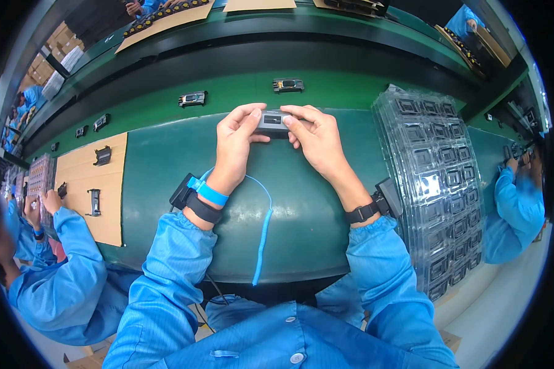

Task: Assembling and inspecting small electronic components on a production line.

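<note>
Between my two hands, above the green work mat, is a small grey rectangular device housing (pixel 271 121) with a dark window on its upper face. My left hand (pixel 236 133) grips its left end between thumb and fingers. At the other end my right hand (pixel 317 133) holds it too, the thumb pressing on the top face near the window. The fingers partly cover both ends. A blue wrist strap (pixel 208 192) with a coiled blue cord (pixel 264 237) is on my left wrist. Black bands with small boxes sit on both wrists.
Stacked clear plastic trays (pixel 434 178) stand at the right. Beyond my hands, dark device parts (pixel 287 85) lie spaced along a green strip (pixel 240 92). A cardboard sheet (pixel 108 209) with black parts lies left, where a co-worker's arm (pixel 74 246) reaches in. Another co-worker (pixel 514 206) works at the right.
</note>
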The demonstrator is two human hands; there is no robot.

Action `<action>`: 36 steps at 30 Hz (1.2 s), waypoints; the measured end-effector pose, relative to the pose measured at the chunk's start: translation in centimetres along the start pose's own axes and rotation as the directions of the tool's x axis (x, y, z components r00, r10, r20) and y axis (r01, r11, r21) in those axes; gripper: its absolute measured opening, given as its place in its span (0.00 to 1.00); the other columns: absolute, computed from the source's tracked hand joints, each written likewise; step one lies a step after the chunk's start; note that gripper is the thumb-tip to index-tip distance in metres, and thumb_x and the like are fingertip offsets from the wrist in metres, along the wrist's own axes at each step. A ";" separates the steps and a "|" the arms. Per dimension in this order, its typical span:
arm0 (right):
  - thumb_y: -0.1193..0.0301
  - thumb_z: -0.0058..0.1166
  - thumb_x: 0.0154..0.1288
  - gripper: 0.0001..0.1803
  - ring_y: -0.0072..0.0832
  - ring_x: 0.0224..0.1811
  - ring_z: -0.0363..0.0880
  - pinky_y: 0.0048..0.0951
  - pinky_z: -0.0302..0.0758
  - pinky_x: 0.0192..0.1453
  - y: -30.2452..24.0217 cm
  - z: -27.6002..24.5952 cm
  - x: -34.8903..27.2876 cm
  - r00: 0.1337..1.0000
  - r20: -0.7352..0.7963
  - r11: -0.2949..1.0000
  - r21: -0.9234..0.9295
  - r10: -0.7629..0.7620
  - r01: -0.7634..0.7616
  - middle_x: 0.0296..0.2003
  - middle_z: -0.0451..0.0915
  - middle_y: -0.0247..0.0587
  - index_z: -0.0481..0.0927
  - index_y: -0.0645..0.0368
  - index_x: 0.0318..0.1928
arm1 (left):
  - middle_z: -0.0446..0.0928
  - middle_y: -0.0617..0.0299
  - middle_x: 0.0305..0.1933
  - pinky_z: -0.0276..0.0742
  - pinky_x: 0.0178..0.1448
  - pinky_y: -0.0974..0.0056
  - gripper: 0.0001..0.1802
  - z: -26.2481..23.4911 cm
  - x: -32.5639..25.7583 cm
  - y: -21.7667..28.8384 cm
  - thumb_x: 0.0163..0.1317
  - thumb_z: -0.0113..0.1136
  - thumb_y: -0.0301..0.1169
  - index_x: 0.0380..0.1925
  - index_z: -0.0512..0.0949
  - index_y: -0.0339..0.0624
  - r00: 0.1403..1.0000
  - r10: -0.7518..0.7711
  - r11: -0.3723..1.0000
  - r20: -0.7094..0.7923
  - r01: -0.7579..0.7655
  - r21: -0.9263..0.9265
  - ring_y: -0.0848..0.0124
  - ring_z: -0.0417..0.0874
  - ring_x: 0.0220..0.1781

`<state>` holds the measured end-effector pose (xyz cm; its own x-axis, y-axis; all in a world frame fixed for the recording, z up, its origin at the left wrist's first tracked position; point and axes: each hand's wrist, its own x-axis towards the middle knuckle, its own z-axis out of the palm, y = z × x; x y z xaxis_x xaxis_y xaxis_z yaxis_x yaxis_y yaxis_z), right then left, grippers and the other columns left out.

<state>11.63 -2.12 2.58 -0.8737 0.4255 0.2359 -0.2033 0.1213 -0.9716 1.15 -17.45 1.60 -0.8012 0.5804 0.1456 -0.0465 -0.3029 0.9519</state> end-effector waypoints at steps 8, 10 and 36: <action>0.75 0.61 0.75 0.13 0.18 0.31 0.80 0.21 0.78 0.34 -0.1 0.1 -0.1 0.999 -0.008 0.998 -0.039 -0.041 0.040 0.39 0.78 0.35 0.86 0.66 0.56 | 0.85 0.58 0.49 0.88 0.47 0.67 0.17 0.1 -0.2 0.2 0.78 0.58 0.34 0.58 0.82 0.35 1.000 0.006 1.000 0.014 -0.006 -0.006 0.73 0.87 0.47; 0.74 0.62 0.75 0.13 0.18 0.31 0.80 0.21 0.78 0.33 0.0 0.1 -0.1 0.999 -0.013 0.998 -0.049 -0.037 0.037 0.39 0.78 0.35 0.86 0.66 0.56 | 0.85 0.57 0.51 0.88 0.48 0.66 0.17 0.0 -0.3 0.2 0.77 0.59 0.33 0.59 0.81 0.35 0.999 0.011 1.000 0.042 -0.011 -0.001 0.73 0.87 0.48; 0.78 0.60 0.75 0.14 0.15 0.43 0.80 0.19 0.75 0.50 2.4 -4.4 4.1 0.893 -0.372 0.967 -0.094 -0.254 0.236 0.41 0.85 0.31 0.83 0.65 0.59 | 0.81 0.44 0.65 0.87 0.52 0.64 0.32 0.3 -0.4 -0.5 0.78 0.60 0.36 0.76 0.63 0.37 1.000 0.000 1.000 0.027 0.001 -0.028 0.61 0.88 0.58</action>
<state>9.47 3.91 1.29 -0.5639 0.6825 0.4649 -0.3618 0.3018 -0.8820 1.68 -17.31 1.20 -0.7851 0.6004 0.1524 -0.0641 -0.3235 0.9440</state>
